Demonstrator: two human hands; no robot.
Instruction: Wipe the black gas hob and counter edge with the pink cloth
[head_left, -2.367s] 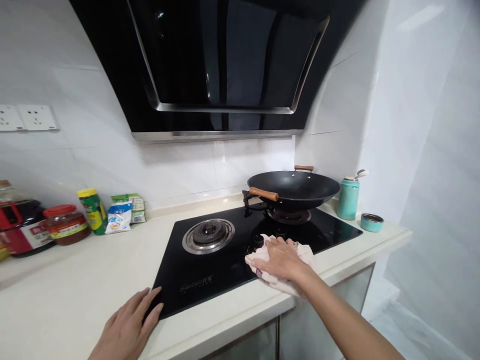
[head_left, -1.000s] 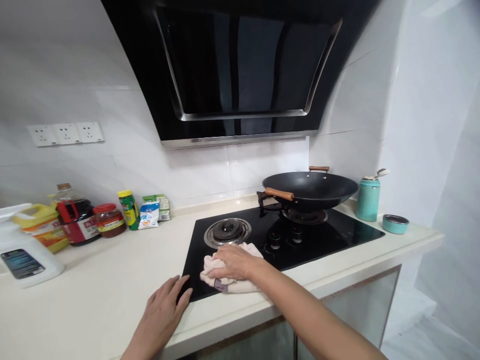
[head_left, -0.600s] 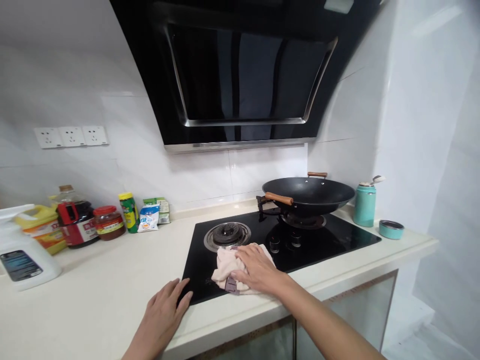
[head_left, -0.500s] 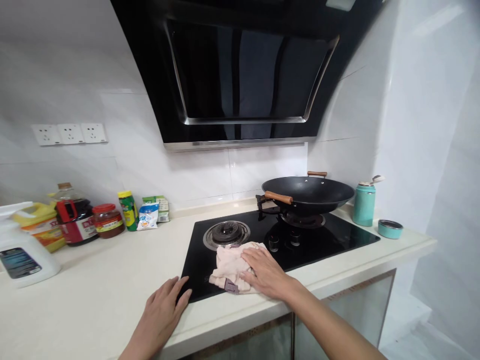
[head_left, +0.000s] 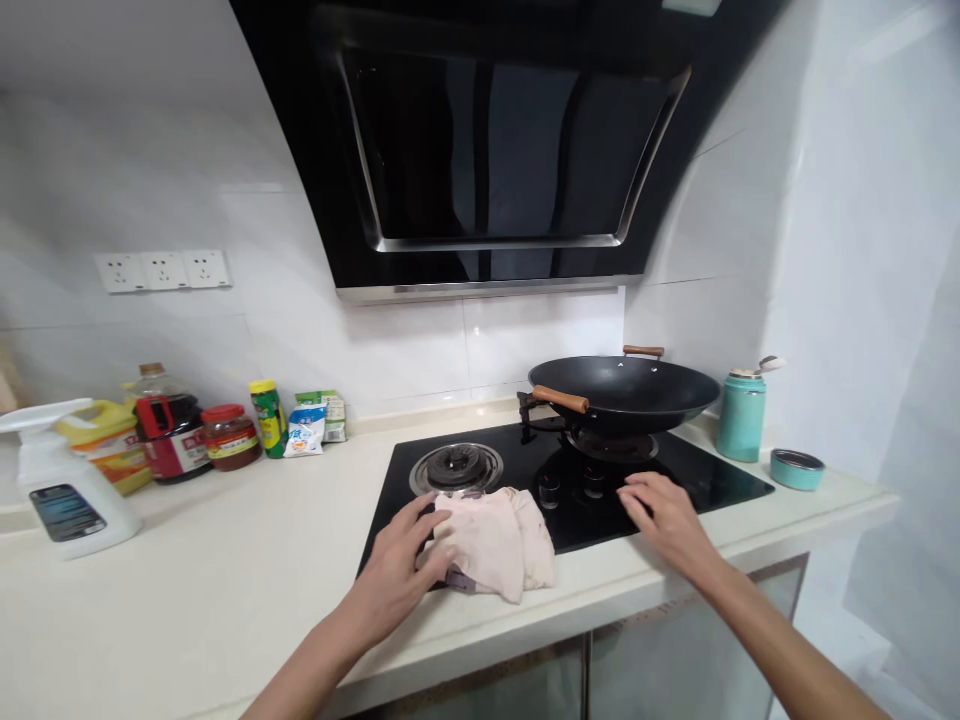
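A pale pink cloth (head_left: 487, 540) lies loosely folded over the front edge of the black glass gas cooktop (head_left: 697, 475), its lower corner on the counter. My left hand (head_left: 397, 570) is at the cloth's left side, fingers apart and fingertips over its edge; whether it presses on the cloth I cannot tell. To the right, my right hand (head_left: 667, 520) is off the cloth, fingers stretched out with nothing in them, near the cooktop's front edge. Two control knobs (head_left: 550, 490) sit between the cloth and that hand. The left burner (head_left: 456, 467) is bare behind the cloth.
A black wok (head_left: 626, 395) with wooden handles stands on the right burner. Beyond it are a teal jar (head_left: 741, 415) and a small teal bowl (head_left: 796, 468). A spray bottle (head_left: 71, 490), sauce containers (head_left: 229, 437) and packets line the left counter. A range hood (head_left: 487, 150) hangs overhead.
My right hand has let go of the cloth and moved right. My left hand has moved from the cooktop's left corner to the cloth. The cloth now lies partly folded over, farther right.
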